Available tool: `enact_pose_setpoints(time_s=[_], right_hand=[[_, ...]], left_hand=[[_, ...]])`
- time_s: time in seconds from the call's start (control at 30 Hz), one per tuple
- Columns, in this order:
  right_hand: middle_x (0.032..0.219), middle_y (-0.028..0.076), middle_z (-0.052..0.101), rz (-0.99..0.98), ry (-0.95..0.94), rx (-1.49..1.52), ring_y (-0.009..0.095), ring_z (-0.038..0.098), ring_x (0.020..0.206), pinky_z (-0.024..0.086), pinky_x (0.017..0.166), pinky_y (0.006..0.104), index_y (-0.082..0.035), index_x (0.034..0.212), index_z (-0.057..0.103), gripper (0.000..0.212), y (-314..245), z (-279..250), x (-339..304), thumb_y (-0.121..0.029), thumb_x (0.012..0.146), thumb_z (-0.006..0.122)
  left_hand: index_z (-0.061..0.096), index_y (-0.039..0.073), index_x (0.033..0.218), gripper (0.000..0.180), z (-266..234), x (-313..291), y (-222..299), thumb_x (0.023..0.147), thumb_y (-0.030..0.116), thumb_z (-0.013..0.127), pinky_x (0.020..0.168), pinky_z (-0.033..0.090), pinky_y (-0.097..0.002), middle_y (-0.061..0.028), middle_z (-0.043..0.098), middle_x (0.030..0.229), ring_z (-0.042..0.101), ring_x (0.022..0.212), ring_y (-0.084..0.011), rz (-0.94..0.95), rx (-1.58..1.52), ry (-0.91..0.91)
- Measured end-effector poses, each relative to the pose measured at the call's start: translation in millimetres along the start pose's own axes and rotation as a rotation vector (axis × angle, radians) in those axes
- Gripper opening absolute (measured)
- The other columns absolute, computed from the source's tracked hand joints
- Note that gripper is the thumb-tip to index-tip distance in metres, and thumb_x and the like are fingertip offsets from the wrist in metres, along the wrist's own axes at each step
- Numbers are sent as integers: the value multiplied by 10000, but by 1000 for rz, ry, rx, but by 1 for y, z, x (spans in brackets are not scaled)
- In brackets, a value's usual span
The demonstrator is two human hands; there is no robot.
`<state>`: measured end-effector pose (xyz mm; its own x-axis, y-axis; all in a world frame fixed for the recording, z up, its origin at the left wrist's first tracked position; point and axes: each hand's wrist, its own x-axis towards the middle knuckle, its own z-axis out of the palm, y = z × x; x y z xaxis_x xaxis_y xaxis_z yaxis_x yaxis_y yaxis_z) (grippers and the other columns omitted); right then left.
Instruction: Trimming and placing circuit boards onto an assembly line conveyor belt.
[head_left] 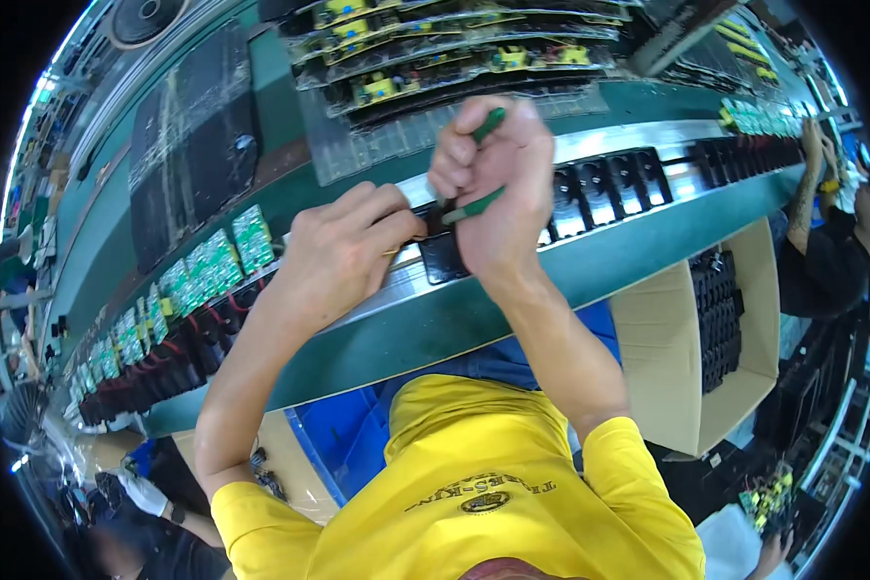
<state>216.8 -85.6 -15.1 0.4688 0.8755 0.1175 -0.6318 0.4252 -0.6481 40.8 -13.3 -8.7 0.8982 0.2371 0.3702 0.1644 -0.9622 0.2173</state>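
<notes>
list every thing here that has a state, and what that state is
left hand: fingers bent beside the nearest black case, grip unclear
right hand: curled, palm up
green-handled tool: held in the right hand
nearest black case: lying on the metal rail
row of black cases: side by side
green circuit boards: lined up, tilted
cardboard box: open, black parts inside
</notes>
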Motion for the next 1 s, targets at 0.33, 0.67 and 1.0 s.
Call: enact_pose_setpoints(time_s=[0.33, 0.67, 1.0], right_hand=[[734, -3, 474, -180, -47, -240, 100, 347, 654, 308, 568, 261, -124, 822, 476, 350, 19, 13, -2, -235, 1154, 465], [985, 27, 602, -224, -31, -223, 104, 518, 812, 437, 706, 264, -77, 1284, 667, 223, -28, 12, -10, -222, 1128, 600], [1091, 91, 574, -624, -330, -1812, 269, 551, 933, 480, 827, 389, -138, 865, 753, 87, -55, -37, -78, -216, 888, 784]], left_hand=[[736, 99, 1005, 138, -6, 1, 9, 892, 18, 734, 737, 546, -362, -38, 696, 1048, 670, 862, -258, -73, -55, 12], [742, 45, 1078, 146, -9, 13, 34, 932, 43, 745, 763, 550, -435, -108, 718, 1072, 690, 864, -352, -235, -164, -39], [700, -16, 1192, 152, -12, 4, 28, 1041, -9, 692, 946, 560, -383, -113, 728, 1179, 705, 1023, -306, -295, -240, 49]])
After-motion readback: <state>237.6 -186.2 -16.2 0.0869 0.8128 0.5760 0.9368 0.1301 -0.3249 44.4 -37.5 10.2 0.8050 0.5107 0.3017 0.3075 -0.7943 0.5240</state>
